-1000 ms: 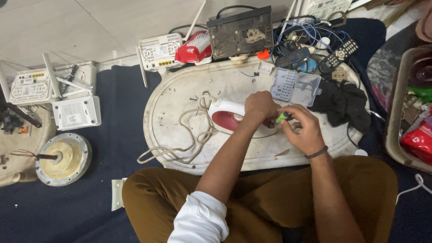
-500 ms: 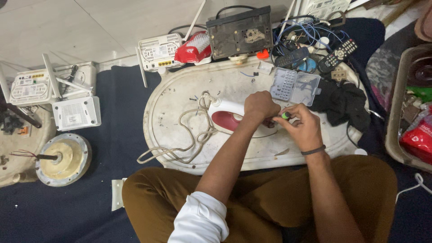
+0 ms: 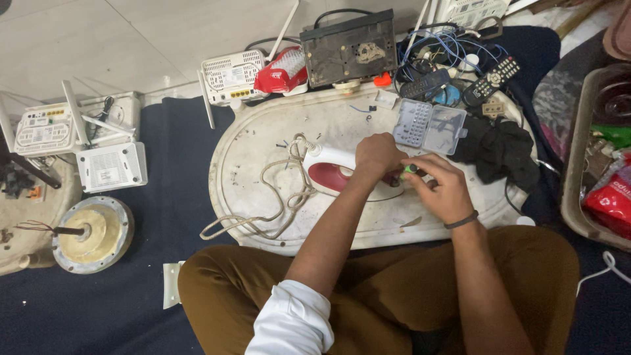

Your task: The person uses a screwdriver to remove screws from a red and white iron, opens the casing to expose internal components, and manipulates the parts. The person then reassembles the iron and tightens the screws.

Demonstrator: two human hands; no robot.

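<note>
Little has changed since half a second ago: both hands sit in the same spot over the iron, and the right hand has only shifted slightly, its fingers a touch closer to the left. The left hand (image 3: 376, 156) is curled down over the back end of the iron (image 3: 332, 172), covering it; whether its fingers clamp the body or just rest on it cannot be told. The right hand (image 3: 442, 189), a dark band on its wrist, pinches a small screwdriver (image 3: 409, 170) with a green handle between thumb and fingertips, its tip pointed toward the iron under the left hand. The iron is white with a dark red panel, lying on its side near the middle of the tray, and its pale braided cord (image 3: 276, 197) loops loosely off to the left. The tray (image 3: 263, 138) is a big oval, off-white and scuffed, resting on a dark blue mat (image 3: 164, 197) on a tiled floor. Just beyond the hands an open clear bit case (image 3: 430, 125) lies on the tray, beside a black cloth (image 3: 499, 151). Farther back stand white routers (image 3: 230, 77), a black box (image 3: 348, 47) and remote controls (image 3: 490, 80); a round motor part (image 3: 92, 235) lies at the left.
</note>
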